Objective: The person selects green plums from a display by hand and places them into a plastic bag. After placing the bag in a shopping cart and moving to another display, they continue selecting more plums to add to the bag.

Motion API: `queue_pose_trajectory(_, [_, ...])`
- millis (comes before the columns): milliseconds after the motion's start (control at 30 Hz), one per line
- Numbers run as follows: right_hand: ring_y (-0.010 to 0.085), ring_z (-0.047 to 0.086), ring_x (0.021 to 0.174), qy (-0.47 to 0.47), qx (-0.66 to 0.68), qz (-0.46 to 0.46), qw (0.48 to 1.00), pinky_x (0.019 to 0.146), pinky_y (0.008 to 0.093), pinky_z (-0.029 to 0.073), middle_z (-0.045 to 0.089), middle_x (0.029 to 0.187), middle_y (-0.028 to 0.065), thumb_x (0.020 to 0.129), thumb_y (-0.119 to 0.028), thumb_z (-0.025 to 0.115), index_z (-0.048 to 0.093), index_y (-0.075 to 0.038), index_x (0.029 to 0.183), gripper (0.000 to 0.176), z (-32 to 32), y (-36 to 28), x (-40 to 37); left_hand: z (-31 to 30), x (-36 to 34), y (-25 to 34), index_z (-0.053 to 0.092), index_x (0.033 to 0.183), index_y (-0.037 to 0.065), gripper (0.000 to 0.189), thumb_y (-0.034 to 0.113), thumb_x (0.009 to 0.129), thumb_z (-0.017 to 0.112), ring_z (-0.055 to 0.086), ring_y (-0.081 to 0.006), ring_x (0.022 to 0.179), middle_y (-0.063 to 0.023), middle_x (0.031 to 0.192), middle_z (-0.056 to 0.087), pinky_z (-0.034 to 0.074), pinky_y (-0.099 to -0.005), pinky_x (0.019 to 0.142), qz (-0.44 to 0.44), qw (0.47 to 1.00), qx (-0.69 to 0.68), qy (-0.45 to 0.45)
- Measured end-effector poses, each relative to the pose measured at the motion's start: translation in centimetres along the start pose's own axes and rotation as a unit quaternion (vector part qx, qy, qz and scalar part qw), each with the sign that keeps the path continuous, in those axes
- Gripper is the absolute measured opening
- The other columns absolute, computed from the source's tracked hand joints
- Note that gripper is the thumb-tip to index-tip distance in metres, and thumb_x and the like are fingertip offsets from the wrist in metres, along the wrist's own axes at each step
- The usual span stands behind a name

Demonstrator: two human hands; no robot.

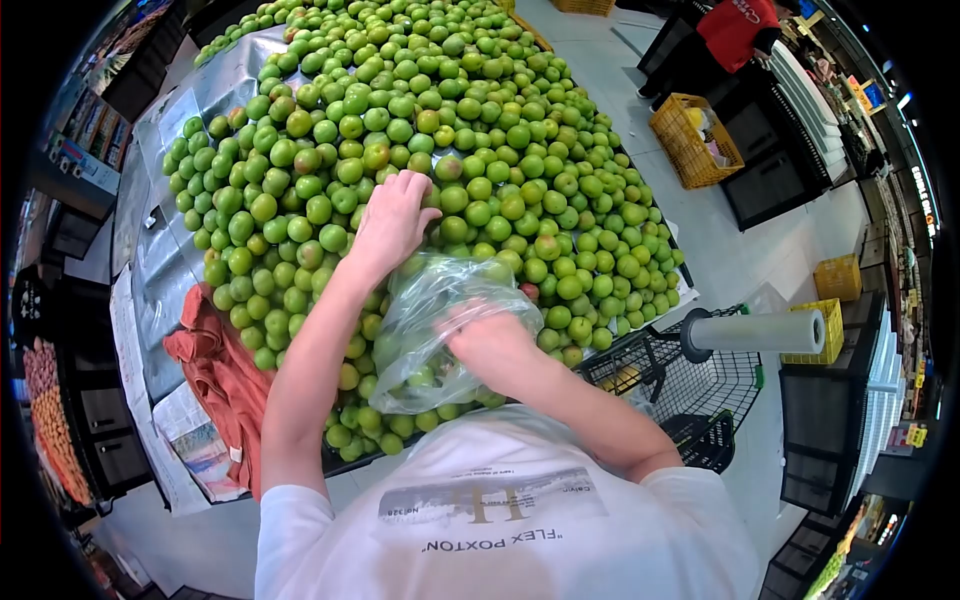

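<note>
A large heap of green plums (480,188) spreads out in front of me. My left hand (394,218) rests on the heap, fingers curled down and thumb bent in at the side; what lies under the fingers is hidden. A thin clear plastic bag (420,340) sits at the near edge of the pile, against the plums. Inside its mouth is my right hand (490,335), with the film wrapped around it. The fingers are blurred by the plastic, so their grip does not show.
A black shopping cart (715,385) stands at the right, beside a plastic bag roll (760,331). An orange-red cloth (215,360) lies on the stand's left edge. Farther right are a yellow crate (690,150) and a person in a red top (735,35).
</note>
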State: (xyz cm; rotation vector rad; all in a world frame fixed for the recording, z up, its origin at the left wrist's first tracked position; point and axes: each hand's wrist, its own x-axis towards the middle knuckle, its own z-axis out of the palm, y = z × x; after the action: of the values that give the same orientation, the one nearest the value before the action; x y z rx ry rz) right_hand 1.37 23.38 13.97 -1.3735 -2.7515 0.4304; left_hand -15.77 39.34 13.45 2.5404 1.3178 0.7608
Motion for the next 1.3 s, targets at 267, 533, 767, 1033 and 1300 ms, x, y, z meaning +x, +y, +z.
queue_pose_trajectory(267, [0.0363,0.057,0.112,0.012,0.033,-0.042,0.998,0.098,0.0446,0.049,0.062,0.115,0.0172,0.074,-0.035,0.084,0.068,-0.002,0.115,0.055,0.2,0.3,-0.5,-1.6,-3.8,1.0,0.057,0.133,0.002,0.042,0.015,0.096,0.067,0.05,-0.0359,0.135,-0.0167,0.144,0.056,0.034,-0.0468,0.119,-0.017,1.0,-0.017,-0.018])
queue_pose_trajectory(533, [0.0385,0.059,0.111,-0.13,0.082,-0.072,0.985,0.097,0.0454,0.05,0.061,0.115,0.0182,0.071,-0.033,0.086,0.069,-0.003,0.111,0.053,-1.9,1.9,0.7,-3.0,-6.5,2.5,0.063,0.124,0.002,0.035,0.011,0.091,0.071,0.055,-0.0347,0.13,-0.0168,0.133,0.062,0.04,-0.0493,0.113,0.014,0.998,-0.005,0.067])
queue_pose_trajectory(767, [0.0377,0.069,0.096,-0.177,0.156,-0.077,0.969,0.083,0.0469,0.056,0.07,0.092,0.0192,0.065,-0.02,0.087,0.068,-0.001,0.106,0.049,-2.2,2.6,0.6,-5.5,-13.8,12.2,0.068,0.093,0.004,0.018,0.0,0.081,0.08,0.065,-0.0206,0.06,-0.0073,0.078,0.067,0.051,-0.0295,0.054,-0.011,0.947,-0.302,0.108])
queue_pose_trajectory(1033, [0.0403,0.068,0.094,-0.131,0.174,-0.117,0.969,0.085,0.0478,0.054,0.07,0.093,0.0212,0.068,-0.011,0.079,0.06,-0.001,0.105,0.043,-1.7,2.8,0.5,-1.3,-18.5,10.8,0.065,0.117,0.004,0.034,0.009,0.085,0.073,0.068,-0.0324,0.097,-0.0134,0.116,0.067,0.057,-0.0421,0.078,-0.096,0.993,-0.016,-0.065])
queue_pose_trajectory(1300, [0.0408,0.061,0.109,-0.105,0.215,-0.08,0.968,0.09,0.048,0.051,0.063,0.114,0.0208,0.074,-0.013,0.077,0.058,-0.002,0.113,0.044,-2.6,2.4,0.0,-1.7,-18.4,11.1,0.06,0.13,0.0,0.051,0.013,0.083,0.073,0.062,-0.0381,0.111,-0.021,0.131,0.059,0.054,-0.0461,0.09,-0.081,0.987,0.061,-0.127])
